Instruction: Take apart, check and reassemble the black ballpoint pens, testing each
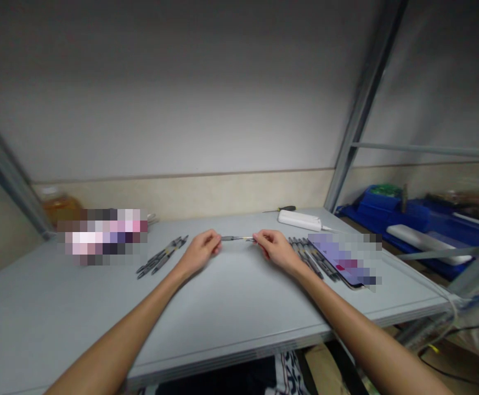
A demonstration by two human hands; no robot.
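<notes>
My left hand [201,249] pinches the grey barrel end of a pen [231,238], held level just above the table. Opposite it, my right hand [274,248] grips the other end of the same pen, where a thin pale length like a refill shows between the fingers and the barrel. Whether that length is coming out of the barrel or joined to it, I cannot tell. Several grey pens [163,257] lie in a loose bunch to the left of my left hand. Beyond my right wrist lies another row of similar pens [315,257], partly hidden by it.
A purple flat case [338,260], partly blurred out, lies right of the pens. Behind are a white power strip [299,220] and a screwdriver [287,208]. A pixelated pink object [107,233] and a bottle [60,206] stand left. Metal posts [365,99] flank the table [223,318].
</notes>
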